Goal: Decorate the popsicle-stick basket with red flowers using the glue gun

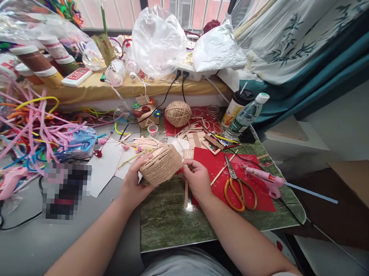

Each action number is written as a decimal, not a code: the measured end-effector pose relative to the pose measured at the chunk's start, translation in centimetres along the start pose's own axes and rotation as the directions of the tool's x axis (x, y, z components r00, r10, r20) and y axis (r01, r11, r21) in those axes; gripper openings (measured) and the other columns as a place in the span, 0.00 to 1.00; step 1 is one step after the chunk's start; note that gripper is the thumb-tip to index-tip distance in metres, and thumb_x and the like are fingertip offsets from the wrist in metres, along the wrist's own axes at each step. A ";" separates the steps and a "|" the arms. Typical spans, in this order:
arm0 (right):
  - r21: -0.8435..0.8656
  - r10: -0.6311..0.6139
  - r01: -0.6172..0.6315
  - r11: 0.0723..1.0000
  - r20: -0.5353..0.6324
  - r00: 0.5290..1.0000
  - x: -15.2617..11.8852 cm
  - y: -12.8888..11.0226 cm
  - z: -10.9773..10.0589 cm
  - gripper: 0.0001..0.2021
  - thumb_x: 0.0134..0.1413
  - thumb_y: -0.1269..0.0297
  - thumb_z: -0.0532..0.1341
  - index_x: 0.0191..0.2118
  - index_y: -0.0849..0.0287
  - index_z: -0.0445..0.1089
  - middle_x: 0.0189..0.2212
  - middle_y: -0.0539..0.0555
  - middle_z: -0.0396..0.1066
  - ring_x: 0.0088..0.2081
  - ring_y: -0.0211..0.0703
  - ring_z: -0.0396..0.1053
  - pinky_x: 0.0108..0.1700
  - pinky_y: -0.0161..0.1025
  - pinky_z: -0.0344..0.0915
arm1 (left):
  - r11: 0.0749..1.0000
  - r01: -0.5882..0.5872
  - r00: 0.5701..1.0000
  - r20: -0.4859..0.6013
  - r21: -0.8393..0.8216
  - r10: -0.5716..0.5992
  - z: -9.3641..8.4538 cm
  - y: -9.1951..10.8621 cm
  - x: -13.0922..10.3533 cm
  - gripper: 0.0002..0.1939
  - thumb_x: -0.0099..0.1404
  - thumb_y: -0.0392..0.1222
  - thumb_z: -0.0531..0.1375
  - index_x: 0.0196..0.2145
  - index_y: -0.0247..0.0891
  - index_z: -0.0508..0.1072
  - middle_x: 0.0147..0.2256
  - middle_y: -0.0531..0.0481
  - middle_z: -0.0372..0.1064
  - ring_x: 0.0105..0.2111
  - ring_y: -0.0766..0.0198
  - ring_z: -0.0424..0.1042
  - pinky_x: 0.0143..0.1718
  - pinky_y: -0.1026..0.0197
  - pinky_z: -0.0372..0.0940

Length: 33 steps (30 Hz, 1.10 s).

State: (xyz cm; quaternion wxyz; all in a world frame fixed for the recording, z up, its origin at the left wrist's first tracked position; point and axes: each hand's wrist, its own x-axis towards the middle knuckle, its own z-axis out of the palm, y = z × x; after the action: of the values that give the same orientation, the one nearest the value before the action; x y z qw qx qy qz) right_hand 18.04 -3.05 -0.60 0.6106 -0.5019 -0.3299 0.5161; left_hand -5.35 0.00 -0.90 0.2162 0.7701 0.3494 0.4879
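A left hand (134, 185) holds a twine-covered box (162, 163) tilted above the green-topped counter (163, 224), its fingers and thumb partly open around the sides. The right hand (199, 180) is poised just beside the box's near right corner, thumb and forefinger drawn close together and the other fingers curled; whether they pinch a strand cannot be told. The work in hand appears to be laying or fixing twine around the box. Any further wrap would call for a steady left grip, a taut strand and rows pressed snugly side by side, with fingertips kept off any hot glue.

Beyond the box rests a ball of twine (178, 113). To the right, scissors (234, 177) and a pink glue gun (263, 176) lie on a red sheet (208, 156), both apart from the hands. Hidden from view are the box's underside and far side, and any loose twine end is too small to make out. A pixelated patch (66, 193) masks an item at left, and the second glue gun's cord runs partly behind it.
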 end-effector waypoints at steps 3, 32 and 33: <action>0.097 0.047 -0.043 0.994 -0.046 0.998 0.4 -0.2 -0.4 0.13 0.51 0.54 0.74 0.34 0.57 0.76 0.26 0.47 0.73 0.23 0.34 0.63 0.25 0.33 0.62 | 0.997 0.072 0.976 -0.205 0.009 -0.069 -0.3 -0.3 0.2 0.44 0.55 0.46 0.77 0.65 0.47 0.63 0.62 0.39 0.66 0.65 0.43 0.68 0.69 0.35 0.61; -0.003 -0.148 0.149 0.989 0.069 0.987 -0.9 0.8 -0.7 0.24 0.60 0.46 0.70 0.58 0.52 0.76 0.59 0.59 0.76 0.60 0.55 0.74 0.63 0.54 0.70 | 0.484 0.555 0.832 0.448 -0.676 -0.327 -0.6 0.5 0.5 0.48 0.52 0.49 0.79 0.66 0.41 0.67 0.66 0.35 0.68 0.66 0.38 0.67 0.66 0.41 0.64; 0.037 -0.110 0.108 0.993 0.072 0.991 -0.8 0.9 -0.6 0.23 0.60 0.46 0.70 0.57 0.51 0.76 0.57 0.58 0.78 0.58 0.55 0.76 0.62 0.54 0.71 | 0.569 0.499 0.867 0.382 -0.654 -0.321 -0.5 0.3 0.4 0.48 0.53 0.51 0.79 0.67 0.41 0.67 0.67 0.34 0.66 0.68 0.37 0.64 0.67 0.40 0.62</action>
State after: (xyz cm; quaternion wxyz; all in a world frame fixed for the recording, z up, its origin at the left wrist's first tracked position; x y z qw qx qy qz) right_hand 18.16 -4.04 -1.54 0.6336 -0.4534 -0.3706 0.5056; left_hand -5.58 0.09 -0.32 0.6516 0.5627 0.2667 0.4332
